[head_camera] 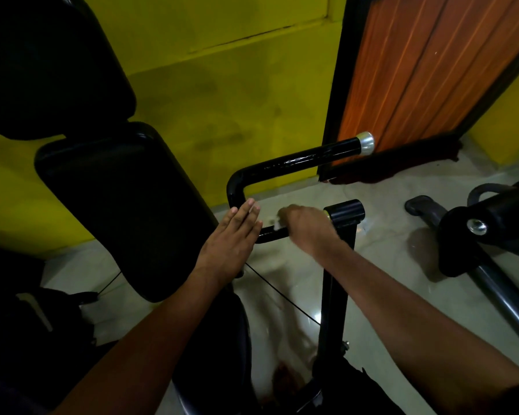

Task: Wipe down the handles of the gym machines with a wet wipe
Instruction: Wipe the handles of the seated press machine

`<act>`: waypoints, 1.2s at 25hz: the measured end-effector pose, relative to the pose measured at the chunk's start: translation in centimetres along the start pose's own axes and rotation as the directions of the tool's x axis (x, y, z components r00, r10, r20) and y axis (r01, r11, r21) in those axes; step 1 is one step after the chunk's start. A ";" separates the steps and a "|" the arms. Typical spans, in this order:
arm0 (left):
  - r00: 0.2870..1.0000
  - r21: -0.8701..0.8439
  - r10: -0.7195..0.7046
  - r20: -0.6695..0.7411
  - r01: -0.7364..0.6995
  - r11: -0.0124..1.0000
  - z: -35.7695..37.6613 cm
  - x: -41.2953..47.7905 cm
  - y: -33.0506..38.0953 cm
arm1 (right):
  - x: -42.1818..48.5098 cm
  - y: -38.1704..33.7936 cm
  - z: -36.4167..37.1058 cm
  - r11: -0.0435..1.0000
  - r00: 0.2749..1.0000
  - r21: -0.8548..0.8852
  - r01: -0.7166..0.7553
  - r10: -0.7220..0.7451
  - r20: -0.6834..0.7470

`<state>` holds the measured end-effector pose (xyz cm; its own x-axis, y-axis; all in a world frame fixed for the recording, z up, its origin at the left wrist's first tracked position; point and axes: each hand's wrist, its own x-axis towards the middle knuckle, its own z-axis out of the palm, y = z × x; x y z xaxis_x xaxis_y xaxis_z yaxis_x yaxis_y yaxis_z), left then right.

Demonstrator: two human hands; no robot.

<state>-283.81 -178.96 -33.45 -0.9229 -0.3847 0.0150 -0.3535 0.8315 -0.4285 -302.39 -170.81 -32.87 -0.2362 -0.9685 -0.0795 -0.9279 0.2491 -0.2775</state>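
mid-wipe: my right hand (309, 227) grips the wipe (277, 224) around the handle (300, 158), left hand (232, 238) flat, fingers together, against its bend; next move probably slides the wipe toward that bend.

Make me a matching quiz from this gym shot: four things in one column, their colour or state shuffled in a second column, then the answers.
Column one:
1 left hand
2 right hand
3 end cap
4 door

Column two:
A silver
B orange
C flat, beside the bend of the handle
D curled round the wet wipe

Pairs: 1-C, 2-D, 3-A, 4-B
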 end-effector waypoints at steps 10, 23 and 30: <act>0.994 -0.071 -0.038 -0.101 0.031 0.997 0.5 -0.3 1.8 | 1.3 2.1 -0.7 0.999 0.995 -0.021 0.034 -0.032 0.090; 0.966 -0.185 -0.216 -0.144 0.188 0.965 0.8 0.5 3.3 | 0.9 2.3 -0.6 0.996 0.992 -0.055 0.076 -0.070 0.107; 0.963 -0.241 -0.241 -0.124 0.206 0.948 0.6 0.2 3.4 | 1.4 2.5 -0.8 0.983 0.991 -0.152 0.102 -0.087 0.101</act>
<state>-285.08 -176.40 -35.44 -0.8222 -0.5208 0.2297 -0.5623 0.8058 -0.1857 -305.24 -171.53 -32.92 -0.1240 -0.9807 -0.1511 -0.9802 0.1448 -0.1352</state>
